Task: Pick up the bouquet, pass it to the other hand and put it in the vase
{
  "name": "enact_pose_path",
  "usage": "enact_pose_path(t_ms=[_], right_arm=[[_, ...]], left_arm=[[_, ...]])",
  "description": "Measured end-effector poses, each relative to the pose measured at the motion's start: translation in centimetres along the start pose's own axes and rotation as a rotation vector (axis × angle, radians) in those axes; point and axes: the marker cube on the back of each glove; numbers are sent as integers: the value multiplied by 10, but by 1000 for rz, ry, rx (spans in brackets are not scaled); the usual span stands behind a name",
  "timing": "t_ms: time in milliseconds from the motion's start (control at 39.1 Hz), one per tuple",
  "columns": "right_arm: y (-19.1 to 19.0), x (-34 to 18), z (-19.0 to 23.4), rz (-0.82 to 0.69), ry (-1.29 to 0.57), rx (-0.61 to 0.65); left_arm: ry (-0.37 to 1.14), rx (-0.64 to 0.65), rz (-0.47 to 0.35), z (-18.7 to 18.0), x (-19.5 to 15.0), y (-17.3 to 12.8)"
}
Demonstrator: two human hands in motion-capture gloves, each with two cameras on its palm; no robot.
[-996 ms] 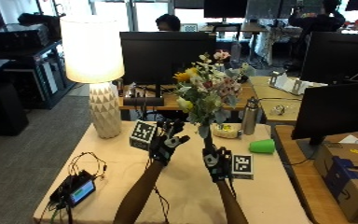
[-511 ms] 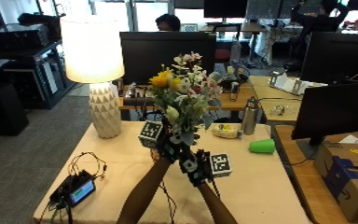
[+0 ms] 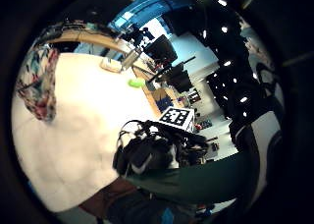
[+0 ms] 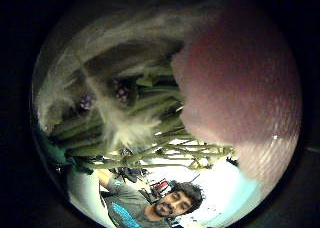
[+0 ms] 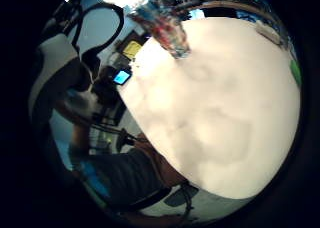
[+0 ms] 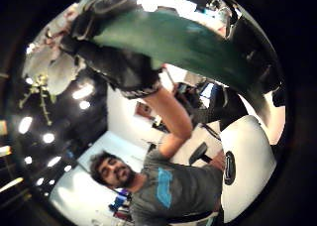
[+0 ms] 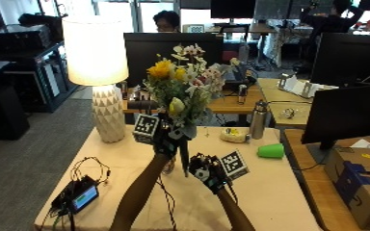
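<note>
Above the table [image 7: 268, 187], yellow-and-white bouquet [image 7: 182, 89] upright in curled left-hand fingers [image 7: 167, 144]; right hand's fingers unclear.

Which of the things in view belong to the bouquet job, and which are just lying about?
Job: bouquet, held by the left hand; right hand near its stems; patterned vase on the table.
Lying about: lamp, green cup, metal bottle, wired screen device.
</note>
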Motion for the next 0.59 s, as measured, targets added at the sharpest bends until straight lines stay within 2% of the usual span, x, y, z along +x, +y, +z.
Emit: enact_pose_path(t_ms=[51, 230, 383, 460, 537, 562, 588], right_arm=[[5, 5, -14, -23, 54, 3], [34, 23, -73, 200, 333, 132], [47, 38, -105, 246, 372, 209], [54, 46, -118, 274, 352, 237], [62, 52, -131, 314, 342, 271], [64, 55, -136, 320, 344, 283], [66, 57, -140, 325, 346, 293]], left_arm=[[-21, 33, 21, -10, 13, -2], [-38, 158, 100, -52, 50, -8], [-40, 265, 170, -89, 66, -14], [-100, 333, 255, -112, 73, -21], [-304, 417, 433, -146, 73, -36], [-312, 439, 440, -153, 74, -39], [-262, 454, 403, -154, 78, -38]])
